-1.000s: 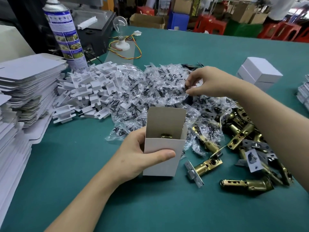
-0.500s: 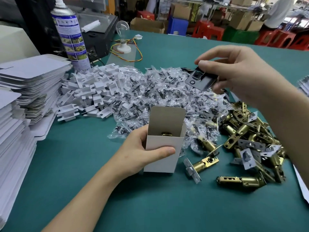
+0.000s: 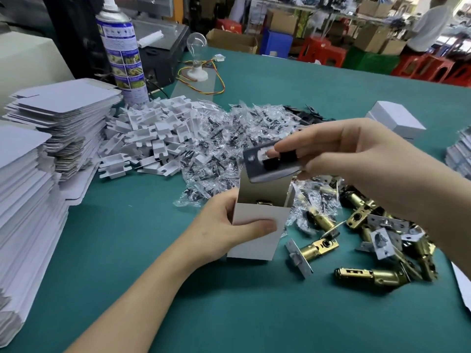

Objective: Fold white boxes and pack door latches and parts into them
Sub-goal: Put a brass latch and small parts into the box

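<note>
My left hand grips an upright white box standing on the green table, its top flap raised. A brass latch end shows inside the box. My right hand holds a dark metal strike plate just above the box's open mouth. Brass door latches lie in a heap to the right of the box. Behind it spreads a pile of clear screw bags, and farther left a pile of white plastic inserts.
Stacks of flat white box blanks fill the left edge. A spray can and a light bulb on a base stand at the back. A closed white box sits at the far right. Another white stack is at the right edge.
My right hand picked a dark plate out of the pile behind the box, lifted it, and has brought it down and left to the box's mouth. The left hand kept hold of the box.
</note>
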{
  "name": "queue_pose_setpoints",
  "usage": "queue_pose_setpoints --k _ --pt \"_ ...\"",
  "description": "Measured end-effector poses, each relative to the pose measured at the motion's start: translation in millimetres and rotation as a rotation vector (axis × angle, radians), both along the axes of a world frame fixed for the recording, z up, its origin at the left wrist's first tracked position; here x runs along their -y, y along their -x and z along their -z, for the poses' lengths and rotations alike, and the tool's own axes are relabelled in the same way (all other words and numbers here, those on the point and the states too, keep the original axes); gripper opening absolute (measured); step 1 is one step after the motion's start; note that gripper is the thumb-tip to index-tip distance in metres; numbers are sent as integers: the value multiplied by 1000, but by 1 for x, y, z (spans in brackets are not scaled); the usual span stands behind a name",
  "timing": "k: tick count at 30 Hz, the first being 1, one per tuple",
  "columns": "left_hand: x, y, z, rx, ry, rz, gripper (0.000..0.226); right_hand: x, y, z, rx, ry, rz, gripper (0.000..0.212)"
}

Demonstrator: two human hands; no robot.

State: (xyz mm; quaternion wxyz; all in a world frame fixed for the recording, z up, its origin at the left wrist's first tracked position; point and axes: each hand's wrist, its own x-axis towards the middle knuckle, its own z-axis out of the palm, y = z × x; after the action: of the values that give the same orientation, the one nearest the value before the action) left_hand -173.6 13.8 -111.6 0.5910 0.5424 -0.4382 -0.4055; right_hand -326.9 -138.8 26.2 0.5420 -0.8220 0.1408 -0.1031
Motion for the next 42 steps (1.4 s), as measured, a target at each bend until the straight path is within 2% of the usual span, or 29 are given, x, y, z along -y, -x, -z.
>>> queue_pose_setpoints --k 3,7,9,10,13,18,23,29,37,42 --pt "2 0 1 -11 -8 -11 19 -6 -1 2 -35 203 -13 49" --pt "3 1 1 -29 14 6 20 -13 -3 7 7 684 93 27" --pt "3 0 1 -28 10 9 20 -16 -4 4 51 777 100 12" --pt "3 0 2 -23 4 6 20 -17 -5 2 53 800 88 9" --pt "4 0 4 -13 -6 -7 20 -16 -11 0 -38 858 62 22" --pt "4 -2 5 -10 -5 -10 33 -26 -23 1 -130 908 20 31" --pt "4 -2 7 -4 -8 -8 29 -26 -27 -11 -99 927 75 27" --pt "5 -3 6 -1 0 9 23 -39 -30 -6 -265 960 -32 26" --pt "5 -4 6 68 13 9 21 -56 -38 6 -363 1237 -100 29" --pt "6 -4 5 69 3 16 30 -62 -43 8 -394 1276 -116 18"
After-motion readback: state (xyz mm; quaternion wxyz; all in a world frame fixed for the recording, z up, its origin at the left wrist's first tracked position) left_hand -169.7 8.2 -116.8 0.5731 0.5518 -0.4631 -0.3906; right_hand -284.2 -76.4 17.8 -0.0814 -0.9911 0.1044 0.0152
